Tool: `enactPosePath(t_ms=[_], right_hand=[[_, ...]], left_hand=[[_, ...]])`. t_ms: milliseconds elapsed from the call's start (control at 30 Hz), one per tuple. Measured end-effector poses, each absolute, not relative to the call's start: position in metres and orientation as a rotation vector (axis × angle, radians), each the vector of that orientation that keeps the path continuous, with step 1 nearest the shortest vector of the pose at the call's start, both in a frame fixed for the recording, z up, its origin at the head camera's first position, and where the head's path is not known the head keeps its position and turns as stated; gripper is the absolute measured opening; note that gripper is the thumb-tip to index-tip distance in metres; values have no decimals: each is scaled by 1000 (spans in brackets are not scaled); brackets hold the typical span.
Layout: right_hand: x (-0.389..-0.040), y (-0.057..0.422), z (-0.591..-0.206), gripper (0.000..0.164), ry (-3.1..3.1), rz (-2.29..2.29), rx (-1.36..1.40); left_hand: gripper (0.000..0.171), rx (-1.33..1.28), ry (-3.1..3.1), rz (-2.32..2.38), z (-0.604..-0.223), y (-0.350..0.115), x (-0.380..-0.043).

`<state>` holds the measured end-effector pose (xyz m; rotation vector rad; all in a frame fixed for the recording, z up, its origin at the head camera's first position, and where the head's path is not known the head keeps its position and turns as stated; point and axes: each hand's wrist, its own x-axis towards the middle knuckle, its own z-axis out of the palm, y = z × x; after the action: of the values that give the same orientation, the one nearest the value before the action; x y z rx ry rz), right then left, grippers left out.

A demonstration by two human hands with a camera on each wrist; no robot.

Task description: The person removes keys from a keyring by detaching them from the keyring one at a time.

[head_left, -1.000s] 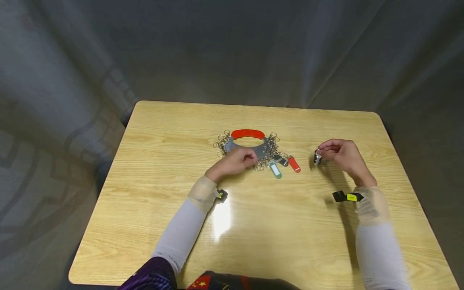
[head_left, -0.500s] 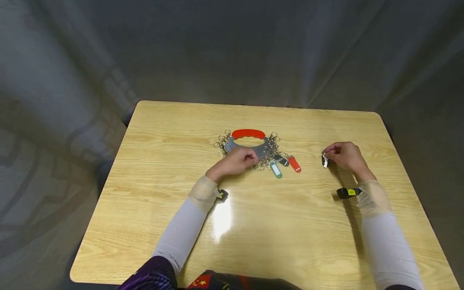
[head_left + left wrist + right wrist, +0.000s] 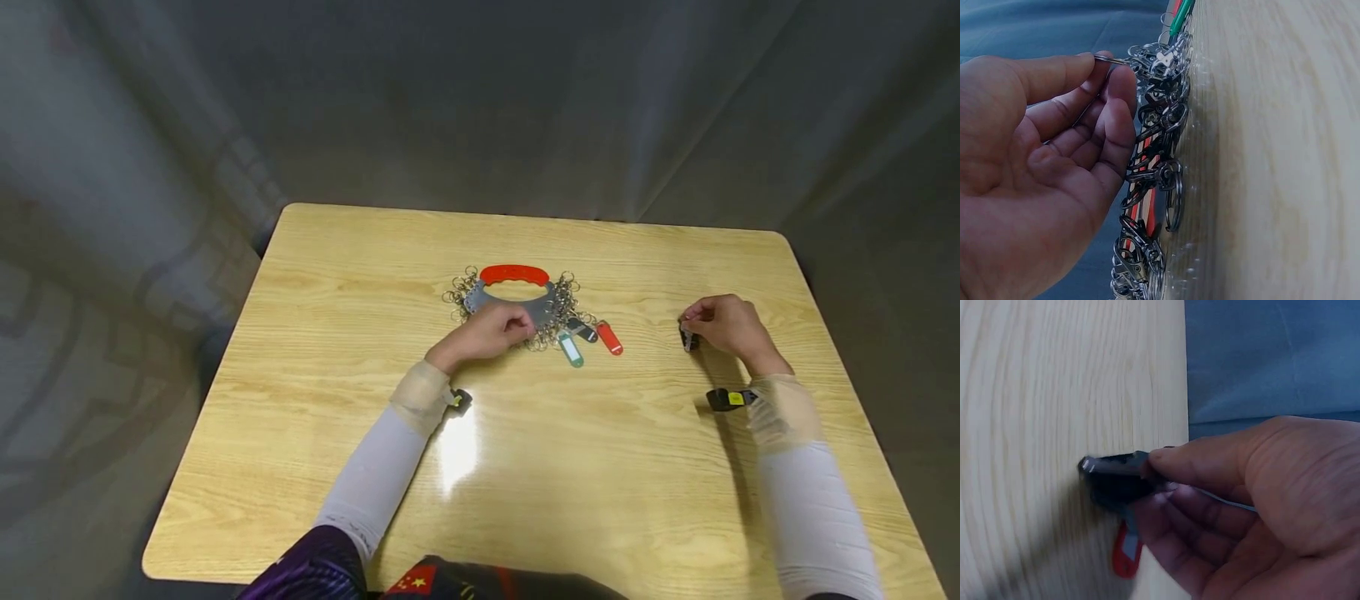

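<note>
My left hand (image 3: 487, 333) is at the front of a grey key holder plate (image 3: 534, 312) that has a red handle (image 3: 514, 273). Its thumb and fingers pinch a metal ring (image 3: 1111, 59), seen in the left wrist view, beside a cluster of clasps and rings (image 3: 1161, 59). On the right side of the table, my right hand (image 3: 731, 325) pinches a key (image 3: 688, 340) together with a black key tag (image 3: 1116, 487). In the right wrist view the fingertips cover the upper end of both, and the image is blurred.
Green (image 3: 570, 349), black (image 3: 582, 330) and red (image 3: 610, 338) key tags lie right of the holder. Small cameras (image 3: 727, 400) are strapped to both wrists. A dark curtain (image 3: 480, 108) hangs behind the wooden table (image 3: 570, 467).
My right hand has moved to the right and slightly toward me, carrying the key and black tag. The left hand has stayed at the holder.
</note>
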<state>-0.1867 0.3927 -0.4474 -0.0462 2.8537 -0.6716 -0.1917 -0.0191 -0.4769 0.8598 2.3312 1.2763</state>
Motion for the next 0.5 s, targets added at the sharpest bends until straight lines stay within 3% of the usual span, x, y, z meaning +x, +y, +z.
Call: enactPosePath(t_ms=[500], right_hand=[[-185,381,-470,16,2999,-842,-42]], left_hand=[[14,852,2325,1293,-482,-20,-190]])
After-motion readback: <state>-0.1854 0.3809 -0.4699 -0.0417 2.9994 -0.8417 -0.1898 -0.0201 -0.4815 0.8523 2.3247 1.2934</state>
